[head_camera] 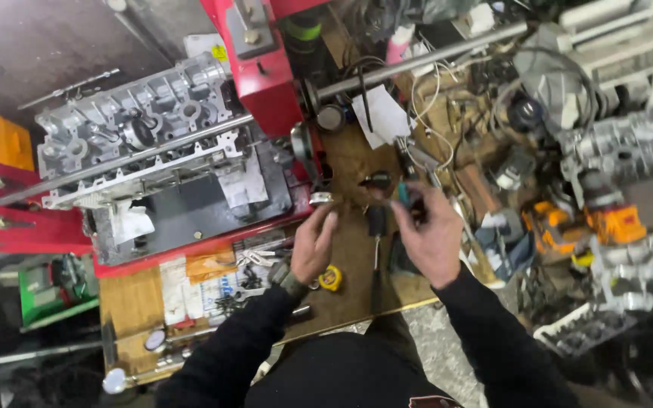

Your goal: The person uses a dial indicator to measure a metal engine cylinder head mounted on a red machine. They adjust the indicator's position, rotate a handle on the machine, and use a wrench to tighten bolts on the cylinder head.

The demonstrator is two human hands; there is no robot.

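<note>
**Small part work over a crowded bench**

The small dark part (415, 205) with a teal bit sat in the right hand (434, 240), fingers closed round it, held above the middle of the wooden surface (134, 302). The left hand (313, 243) hovered just beside it, fingers loosely curled; I couldn't tell if its grip had anything. A yellow tape measure (331, 278) lay below the left hand, near the front edge. The cylinder head (134, 128) sat on the red machine (266, 75) toward the far left. My take: best to keep both hands close and low over the surface, so a dropped piece wouldn't vanish into the clutter.
</note>
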